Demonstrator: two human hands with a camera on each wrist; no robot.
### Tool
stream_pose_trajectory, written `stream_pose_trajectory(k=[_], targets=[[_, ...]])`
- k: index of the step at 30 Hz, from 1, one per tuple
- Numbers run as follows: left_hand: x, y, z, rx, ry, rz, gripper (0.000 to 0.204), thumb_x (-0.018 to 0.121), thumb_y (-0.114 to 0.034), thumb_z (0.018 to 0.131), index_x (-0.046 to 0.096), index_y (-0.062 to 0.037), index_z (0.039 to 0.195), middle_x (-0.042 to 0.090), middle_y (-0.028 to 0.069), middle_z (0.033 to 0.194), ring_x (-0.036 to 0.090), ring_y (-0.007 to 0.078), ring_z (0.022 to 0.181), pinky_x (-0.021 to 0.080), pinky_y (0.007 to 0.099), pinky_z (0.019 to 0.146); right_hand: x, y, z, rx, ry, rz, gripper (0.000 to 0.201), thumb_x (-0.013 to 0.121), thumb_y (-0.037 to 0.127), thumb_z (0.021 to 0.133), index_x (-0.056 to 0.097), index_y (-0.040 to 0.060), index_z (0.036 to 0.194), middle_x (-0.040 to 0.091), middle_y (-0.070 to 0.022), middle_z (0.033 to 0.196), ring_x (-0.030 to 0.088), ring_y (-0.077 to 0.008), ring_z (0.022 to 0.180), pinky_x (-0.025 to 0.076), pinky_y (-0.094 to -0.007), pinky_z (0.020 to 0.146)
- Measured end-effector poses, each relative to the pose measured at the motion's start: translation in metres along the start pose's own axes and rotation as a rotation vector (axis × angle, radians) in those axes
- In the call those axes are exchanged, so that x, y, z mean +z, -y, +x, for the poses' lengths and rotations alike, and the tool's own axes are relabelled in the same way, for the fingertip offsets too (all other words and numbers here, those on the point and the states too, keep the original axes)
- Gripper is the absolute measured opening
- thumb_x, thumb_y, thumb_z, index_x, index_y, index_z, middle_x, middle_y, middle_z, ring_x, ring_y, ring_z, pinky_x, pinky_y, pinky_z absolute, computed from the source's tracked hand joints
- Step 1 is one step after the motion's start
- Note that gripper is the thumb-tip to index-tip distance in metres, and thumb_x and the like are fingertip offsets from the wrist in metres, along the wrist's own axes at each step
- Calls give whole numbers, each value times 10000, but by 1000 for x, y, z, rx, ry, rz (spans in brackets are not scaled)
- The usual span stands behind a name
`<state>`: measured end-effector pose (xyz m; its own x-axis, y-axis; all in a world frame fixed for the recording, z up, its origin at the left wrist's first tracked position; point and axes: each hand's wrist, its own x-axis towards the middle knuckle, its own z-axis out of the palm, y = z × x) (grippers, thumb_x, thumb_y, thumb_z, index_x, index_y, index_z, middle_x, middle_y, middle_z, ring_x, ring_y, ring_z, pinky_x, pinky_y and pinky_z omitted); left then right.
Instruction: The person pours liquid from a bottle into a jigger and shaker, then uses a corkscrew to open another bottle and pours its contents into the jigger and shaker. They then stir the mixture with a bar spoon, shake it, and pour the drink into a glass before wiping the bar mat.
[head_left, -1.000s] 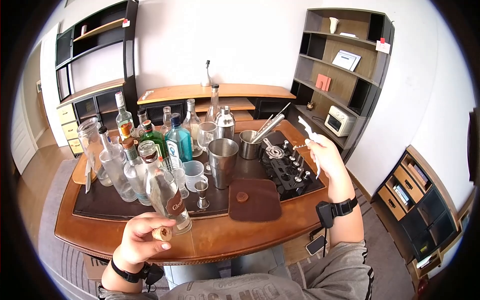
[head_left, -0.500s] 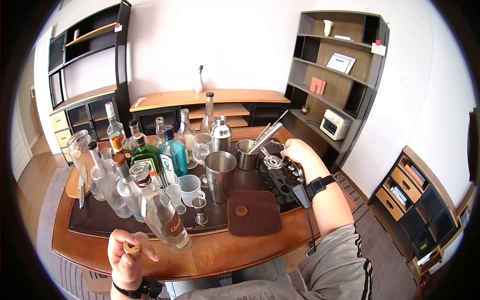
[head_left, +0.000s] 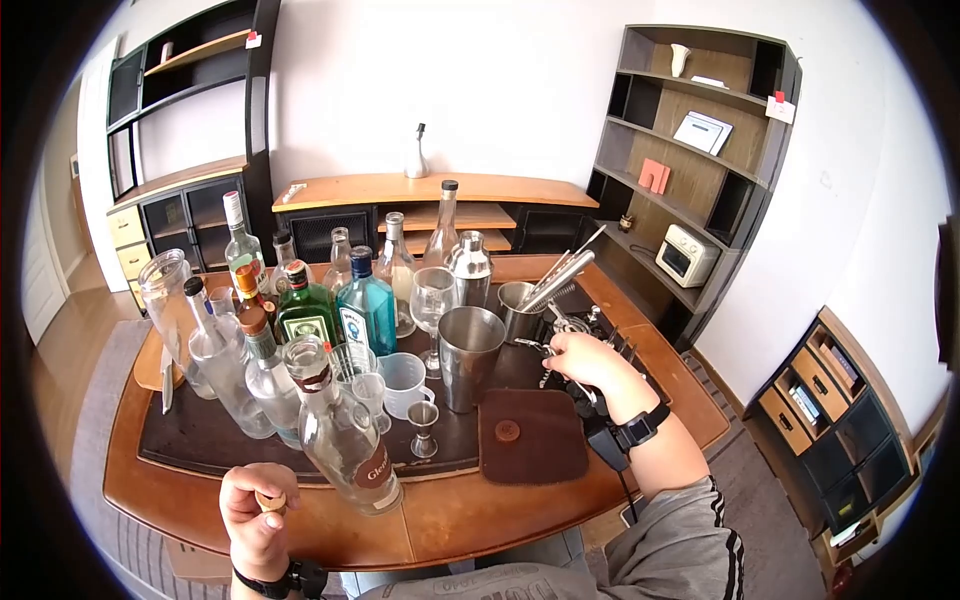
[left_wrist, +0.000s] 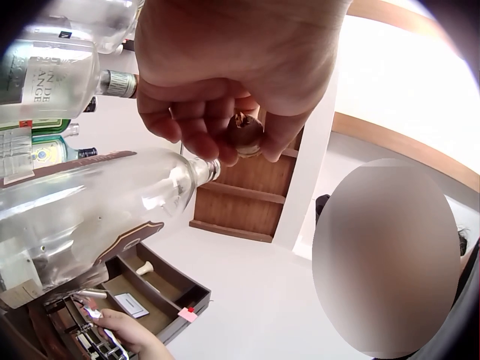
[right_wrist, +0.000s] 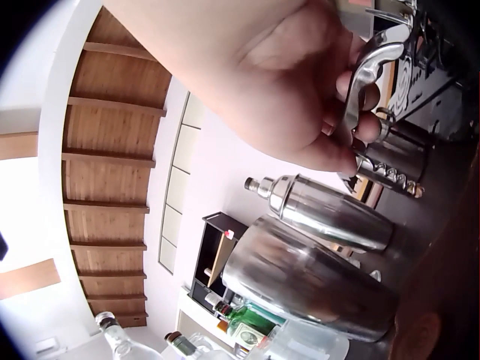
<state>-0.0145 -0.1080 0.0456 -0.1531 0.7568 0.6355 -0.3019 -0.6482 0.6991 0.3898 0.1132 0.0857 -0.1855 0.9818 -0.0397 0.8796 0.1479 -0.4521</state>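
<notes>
My left hand (head_left: 255,525) pinches a cork (head_left: 270,502) between thumb and fingers, left of the tall clear bottle (head_left: 345,440) at the table's front. The cork's broken, hollowed end shows in the left wrist view (left_wrist: 241,121). That bottle's neck has no stopper in it. Over the black tool stand (head_left: 622,345), my right hand (head_left: 590,362) grips a silver winged corkscrew (head_left: 537,347). From the right wrist, its curved metal handle (right_wrist: 367,71) lies across the curled fingers, and the spiral (right_wrist: 394,178) points away from the palm.
Several bottles crowd the table's left, including a green one (head_left: 306,312) and a blue one (head_left: 366,308). A steel tin (head_left: 470,360), measuring cup (head_left: 402,388), jigger (head_left: 423,430) and brown leather mat (head_left: 535,440) stand or lie nearer the middle.
My right hand has come down with the corkscrew from the raised spot to the tool stand, then inward. My left hand has moved down and left, away from the bottle, still holding the cork.
</notes>
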Motion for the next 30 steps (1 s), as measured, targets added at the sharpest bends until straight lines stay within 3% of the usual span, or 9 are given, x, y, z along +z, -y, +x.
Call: stream_pose_trajectory(k=[4,7,10,11,14,17,22,25,30], targets=[[0,0,-3,-50,19,12,331,786,-234,783,563,-46,939,608,101,769,552,190,690,407,309,631,12,-4,2,-18,74,216,213,685,184,854,605,-13,841,598,-99,625,581,-180,557,448,-353,535],[-1,-2,-5,-84,28,12,321,775,-234,793,565,-44,944,624,123,774,561,192,694,413,309,635,17,-3,0,11,88,220,228,684,207,850,615,-10,870,636,-141,699,630,-252,642,478,-388,603],[2,-6,-5,-83,27,7,310,764,-233,802,567,-42,947,632,140,772,567,192,695,423,307,638,38,-10,2,-44,-23,-34,253,677,236,844,621,-4,897,664,-192,814,657,-343,788,497,-433,703],[3,-7,-5,-75,27,5,306,760,-232,806,568,-41,949,633,144,771,569,192,696,427,306,639,40,-5,-2,-43,-27,-119,275,662,262,845,623,4,930,664,-221,911,636,-398,917,491,-464,788],[3,-10,-7,-83,50,0,302,754,-222,807,567,-40,958,641,154,797,579,196,710,446,301,652,57,-10,-1,-22,-41,-131,266,640,263,862,609,15,951,664,-215,893,643,-389,904,495,-475,785],[4,-11,-11,-110,17,11,301,750,-213,809,563,-39,968,651,168,830,590,200,729,466,298,674,68,-11,-8,-44,-204,-172,236,624,248,876,576,22,923,663,-194,848,647,-390,862,498,-485,752],[5,-18,-10,-119,4,68,278,680,-131,837,525,-32,1045,663,229,995,602,200,859,485,322,810,86,-27,-10,-260,-445,-422,154,623,191,856,535,66,835,631,-133,745,647,-346,755,513,-463,669],[9,-21,-5,-110,-5,52,305,658,-81,850,500,-29,1105,650,239,1067,611,212,894,488,336,838,97,-34,-8,-288,-409,-501,136,628,186,838,552,74,850,645,-125,780,655,-333,782,518,-464,692],[17,-34,12,8,-80,99,340,691,-137,870,503,-26,1131,673,210,1064,643,218,935,501,344,864,106,-37,-6,-123,-157,-335,211,610,208,861,614,56,1008,669,-174,997,648,-364,958,520,-458,840]])
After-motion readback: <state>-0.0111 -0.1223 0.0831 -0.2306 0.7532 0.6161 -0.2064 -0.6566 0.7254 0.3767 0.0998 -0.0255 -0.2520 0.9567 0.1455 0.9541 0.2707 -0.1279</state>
